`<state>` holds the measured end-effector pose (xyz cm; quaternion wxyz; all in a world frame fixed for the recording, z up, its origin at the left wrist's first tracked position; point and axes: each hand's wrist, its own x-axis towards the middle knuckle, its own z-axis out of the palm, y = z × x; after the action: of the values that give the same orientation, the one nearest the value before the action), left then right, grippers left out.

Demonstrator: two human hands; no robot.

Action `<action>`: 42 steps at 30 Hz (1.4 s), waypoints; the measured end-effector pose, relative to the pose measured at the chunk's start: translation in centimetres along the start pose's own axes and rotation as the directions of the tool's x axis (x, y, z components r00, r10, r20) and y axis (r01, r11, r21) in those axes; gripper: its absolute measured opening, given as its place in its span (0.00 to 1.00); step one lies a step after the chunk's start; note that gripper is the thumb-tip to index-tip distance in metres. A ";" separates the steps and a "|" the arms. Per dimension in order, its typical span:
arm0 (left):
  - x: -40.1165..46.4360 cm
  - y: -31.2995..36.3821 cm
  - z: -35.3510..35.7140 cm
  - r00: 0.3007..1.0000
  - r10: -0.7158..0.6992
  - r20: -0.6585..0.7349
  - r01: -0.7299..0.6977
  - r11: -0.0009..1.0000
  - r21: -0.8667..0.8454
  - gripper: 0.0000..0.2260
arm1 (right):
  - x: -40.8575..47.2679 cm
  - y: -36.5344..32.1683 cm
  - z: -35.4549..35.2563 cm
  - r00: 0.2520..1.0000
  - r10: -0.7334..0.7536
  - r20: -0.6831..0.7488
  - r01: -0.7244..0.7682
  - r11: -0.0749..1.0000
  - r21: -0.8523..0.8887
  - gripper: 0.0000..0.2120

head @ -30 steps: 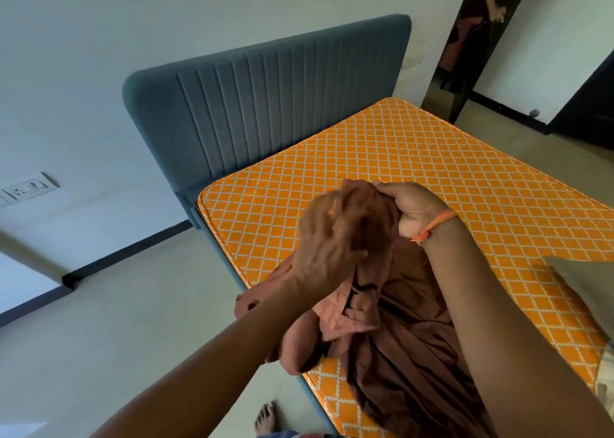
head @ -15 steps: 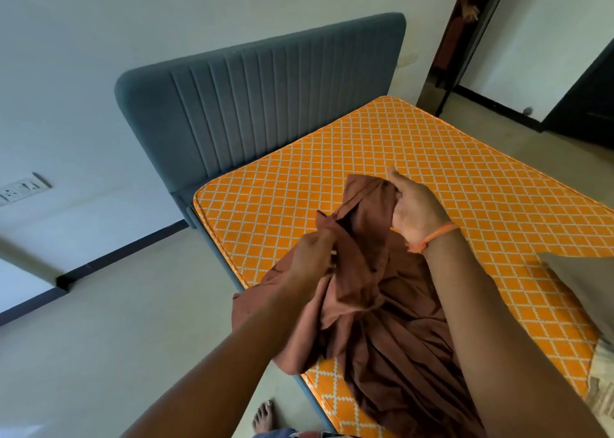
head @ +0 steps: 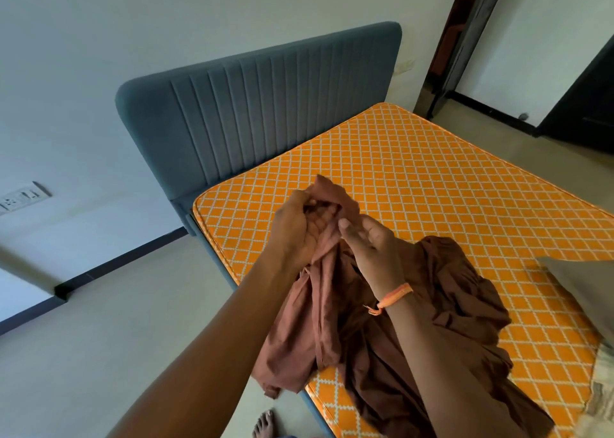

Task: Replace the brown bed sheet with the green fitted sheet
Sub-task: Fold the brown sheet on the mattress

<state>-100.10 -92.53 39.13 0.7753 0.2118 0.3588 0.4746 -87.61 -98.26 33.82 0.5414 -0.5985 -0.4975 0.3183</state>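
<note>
Done: brown sheet is lying bunched, off the bare orange mattress
Left hand: is gripping a sheet edge
Right hand: is hovering, fingers relaxed, holding nothing
Left: green fitted sheet is not showing

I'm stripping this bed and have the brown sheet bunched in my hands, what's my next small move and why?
Probably lift the brown sheet clear of the mattress and set it aside. The left hand already grips its bunched top, the right hand is beside it, and the mattress is otherwise bare, ready for the fitted sheet.
</note>
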 end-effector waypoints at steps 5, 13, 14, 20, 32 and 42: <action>-0.5 -0.9 -0.7 0.998 0.060 -0.015 -0.060 0.998 0.012 0.09 | 0.8 0.3 0.8 0.995 -0.053 -0.089 0.057 0.998 0.040 0.06; -0.7 -0.9 -3.8 0.757 0.543 0.364 -0.516 0.154 0.843 0.31 | 2.7 -0.8 -1.5 0.964 -0.198 0.178 0.240 0.936 -0.257 0.07; -0.5 -0.8 -3.7 0.721 0.465 0.514 -0.600 0.047 0.799 0.30 | 2.9 -1.1 -1.6 0.940 -0.221 0.259 0.291 0.916 -0.277 0.07; 0.9 0.5 -3.2 0.811 0.258 0.524 -0.535 -0.032 0.844 0.13 | 2.2 -1.5 -1.2 0.937 -0.263 0.228 0.331 0.876 -0.350 0.15; -0.4 6.2 -2.7 0.629 0.740 0.238 -0.531 0.185 0.827 0.20 | -3.5 11.7 -5.2 0.962 0.271 -0.007 -0.256 0.897 -0.360 0.36; 0.1 5.3 -4.0 0.673 0.599 0.433 -0.526 -0.024 0.850 0.18 | -1.3 8.2 -4.3 0.995 0.092 -0.034 -0.097 0.861 -0.500 0.07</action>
<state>-106.16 -90.08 40.00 0.2134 0.7361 0.4696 0.4381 -81.95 -100.22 26.58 0.3536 -0.7434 -0.5306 0.2019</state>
